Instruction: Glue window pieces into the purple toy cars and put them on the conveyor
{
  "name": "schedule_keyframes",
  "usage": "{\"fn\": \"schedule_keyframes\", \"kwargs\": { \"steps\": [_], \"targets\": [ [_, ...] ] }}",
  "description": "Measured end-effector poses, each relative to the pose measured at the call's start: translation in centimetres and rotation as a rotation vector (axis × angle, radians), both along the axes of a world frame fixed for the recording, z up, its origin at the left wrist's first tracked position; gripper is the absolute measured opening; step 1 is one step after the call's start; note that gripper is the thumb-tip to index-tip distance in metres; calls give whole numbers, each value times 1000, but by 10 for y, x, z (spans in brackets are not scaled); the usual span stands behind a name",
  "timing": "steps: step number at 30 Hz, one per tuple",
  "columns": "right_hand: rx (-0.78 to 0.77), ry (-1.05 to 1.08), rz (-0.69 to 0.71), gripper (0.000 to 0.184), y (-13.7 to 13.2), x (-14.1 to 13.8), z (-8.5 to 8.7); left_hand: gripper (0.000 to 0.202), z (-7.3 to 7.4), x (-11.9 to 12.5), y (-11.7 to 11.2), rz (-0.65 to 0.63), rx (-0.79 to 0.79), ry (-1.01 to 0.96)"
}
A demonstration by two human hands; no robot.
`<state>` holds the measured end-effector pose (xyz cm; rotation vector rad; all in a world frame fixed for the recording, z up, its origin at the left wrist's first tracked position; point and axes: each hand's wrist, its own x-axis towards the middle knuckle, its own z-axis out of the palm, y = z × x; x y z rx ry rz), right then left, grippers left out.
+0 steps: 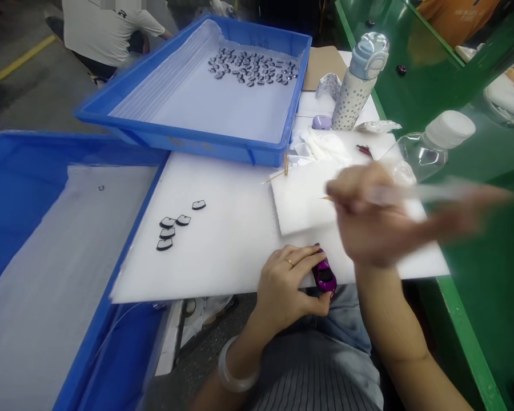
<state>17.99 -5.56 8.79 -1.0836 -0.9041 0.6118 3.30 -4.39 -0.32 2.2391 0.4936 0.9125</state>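
Observation:
My left hand [288, 285] is closed on a small shiny purple toy car [324, 275] at the near edge of the white foam sheet [231, 240]. My right hand [370, 220] is blurred by motion above the sheet and pinches a thin clear stick-like tool [415, 194] that points left. Several small black-and-white flat parts [171, 225] lie on the sheet to the left of both hands.
A blue tray [154, 123] at the back holds several more small dark parts [252, 67]. A second blue tray [8, 188] with white lining lies at the left. A dotted bottle [360, 80], a clear bottle [428, 145], white cloth and a green bench edge [462, 325] are at the right. A person crouches at the far left.

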Motion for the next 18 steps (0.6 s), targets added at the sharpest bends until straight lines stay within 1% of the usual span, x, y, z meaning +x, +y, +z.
{"fn": "schedule_keyframes", "kwargs": {
  "steps": [2, 3, 4, 5, 6, 7, 8, 9, 10, 11, 12, 13, 14, 16, 17, 18],
  "targets": [
    [-140, -59, 123, 57, 12, 3, -10, 52, 0, -2, 0, -5, 6, 6],
    [-164, -106, 137, 55, 10, 4, -15, 52, -1, -2, 1, -11, 14, 13],
    [-170, -172, 111, 54, 3, 6, -19, 53, -1, -3, 1, -19, 26, 23],
    [-137, -229, 20, 52, -9, 10, -23, 53, -1, -4, 1, -28, 45, 35],
    [-85, -273, -124, 48, -24, 15, -27, 52, -2, -4, 1, -31, 74, 49],
    [-52, -313, -298, 41, -40, 22, -30, 51, -3, -4, 1, -26, 111, 66],
    [-68, -355, -481, 32, -57, 32, -34, 49, -4, -3, 1, -16, 151, 84],
    [-133, -414, -653, 25, -71, 43, -39, 49, -5, -2, 0, -4, 189, 103],
    [-237, -505, -777, 23, -83, 55, -44, 49, -6, -1, -1, 6, 220, 119],
    [-347, -636, -842, 22, -92, 68, -50, 50, -7, 0, -2, 10, 242, 129],
    [-443, -805, -841, 22, -99, 79, -57, 52, -7, 1, -4, 11, 252, 127],
    [-514, -990, -791, 22, -103, 90, -63, 54, -8, 0, -5, 10, 251, 106],
    [-547, -1169, -715, 21, -105, 99, -68, 54, -7, -1, -6, 6, 236, 66],
    [-509, -1450, -574, 17, -106, 111, -75, 49, -5, -8, -5, -20, 152, -54],
    [-456, -1529, -537, 16, -107, 116, -76, 43, -3, -14, -2, -35, 98, -110],
    [-419, -1562, -531, 18, -108, 120, -77, 37, 0, -22, 3, -30, 55, -144]
  ]
}}
